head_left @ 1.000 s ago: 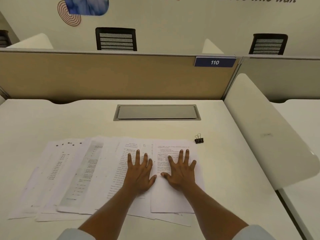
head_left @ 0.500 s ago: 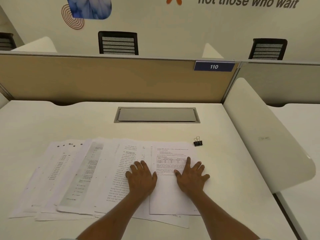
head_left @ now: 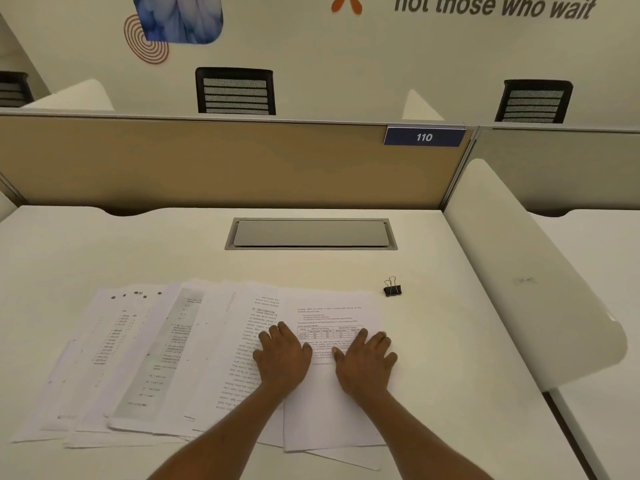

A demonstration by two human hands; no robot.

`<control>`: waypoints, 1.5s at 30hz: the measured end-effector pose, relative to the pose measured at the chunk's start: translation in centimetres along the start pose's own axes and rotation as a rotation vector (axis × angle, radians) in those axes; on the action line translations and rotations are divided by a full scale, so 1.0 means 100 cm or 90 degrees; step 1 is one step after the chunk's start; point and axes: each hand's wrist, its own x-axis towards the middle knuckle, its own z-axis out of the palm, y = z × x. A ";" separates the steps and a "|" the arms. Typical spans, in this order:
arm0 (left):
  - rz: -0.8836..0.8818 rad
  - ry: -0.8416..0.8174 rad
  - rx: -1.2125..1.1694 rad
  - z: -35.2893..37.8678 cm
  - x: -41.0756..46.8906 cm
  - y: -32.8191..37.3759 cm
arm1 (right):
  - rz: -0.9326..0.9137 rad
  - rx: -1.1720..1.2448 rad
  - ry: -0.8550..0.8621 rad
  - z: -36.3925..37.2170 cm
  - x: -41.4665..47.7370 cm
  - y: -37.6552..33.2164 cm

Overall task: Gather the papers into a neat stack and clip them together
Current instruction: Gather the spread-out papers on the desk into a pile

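Observation:
Several printed papers (head_left: 166, 355) lie fanned out in an overlapping row across the white desk (head_left: 450, 358). The rightmost sheet (head_left: 329, 410) lies on top. My left hand (head_left: 282, 356) rests palm down at that sheet's left edge, over the sheet beside it. My right hand (head_left: 365, 363) presses palm down near its right edge. Both hands have their fingers drawn in a little and hold nothing. A black binder clip (head_left: 392, 288) stands on the desk just beyond the top sheet's far right corner, apart from both hands.
A grey cable hatch (head_left: 311, 233) is set in the desk beyond the papers. A tan partition (head_left: 207, 164) with a "110" label closes the far side. A white curved divider (head_left: 526, 271) bounds the right side. Black chairs stand behind the partition.
Both hands slid back toward me on the papers and their spread fingers drew together. The right hand shifted toward the top sheet's right edge. Papers and clip stayed put.

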 end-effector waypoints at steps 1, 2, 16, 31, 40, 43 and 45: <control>-0.018 -0.006 -0.014 0.000 0.001 0.002 | -0.001 0.009 -0.008 0.000 -0.001 -0.004; -0.045 -0.012 -0.029 0.000 0.001 0.003 | 0.003 0.021 -0.006 -0.001 -0.003 -0.007; -0.304 -0.137 -0.258 -0.018 0.015 0.014 | 0.171 0.093 -0.063 -0.020 0.001 -0.021; -0.244 -0.200 -0.482 -0.030 0.047 -0.015 | 0.297 0.116 -0.070 -0.026 0.008 -0.037; -0.139 -0.294 -0.557 -0.030 0.055 -0.019 | 0.357 0.212 -0.053 -0.036 0.010 -0.045; -0.106 -0.305 -0.589 -0.030 0.059 -0.023 | 0.347 0.353 -0.060 -0.039 0.019 -0.038; -0.096 -0.302 -0.616 -0.030 0.064 -0.025 | 0.324 0.449 -0.091 -0.042 0.023 -0.031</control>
